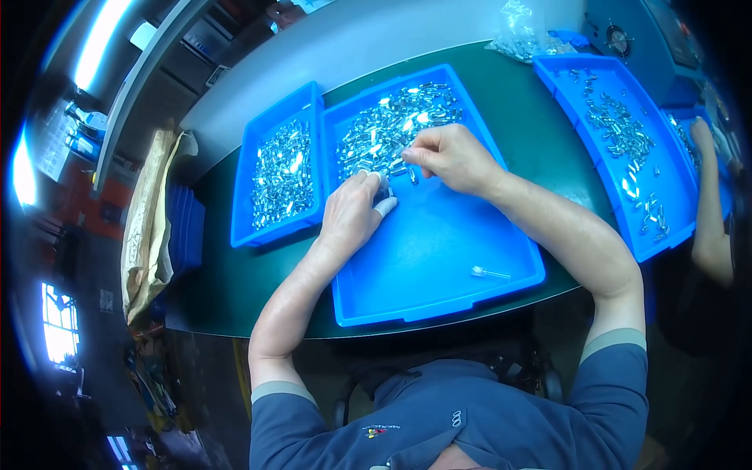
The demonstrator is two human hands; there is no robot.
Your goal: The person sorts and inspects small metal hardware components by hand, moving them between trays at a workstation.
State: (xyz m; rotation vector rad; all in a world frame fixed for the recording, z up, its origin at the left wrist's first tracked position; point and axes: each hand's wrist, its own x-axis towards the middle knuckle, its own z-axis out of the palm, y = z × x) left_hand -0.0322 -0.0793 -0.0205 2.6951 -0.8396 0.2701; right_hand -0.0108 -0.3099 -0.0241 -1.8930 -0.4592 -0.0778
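Observation:
A large blue tray (407, 274) lies in front of me, with a heap of small shiny metal cylinders (392, 117) in its far half. Over the near edge of that heap, my left hand (352, 210) has its fingers curled together, white covers on some fingertips. Just to its right, my right hand (460, 160) is closed in a pinch. Whatever either hand grips is hidden or too small to name. A single cylinder (413, 177) lies just below the right fingertips. Near the tray's front right corner rests a small clear tube with a whitish end (490, 272).
A smaller blue tray (238, 211) of similar metal parts stands left. Another blue tray (638, 252) with scattered parts is at right, near another person's arm (709, 196). A clear bag of parts (521, 45) lies at the back of the green table (521, 129). Brown paper (149, 227) stands far left.

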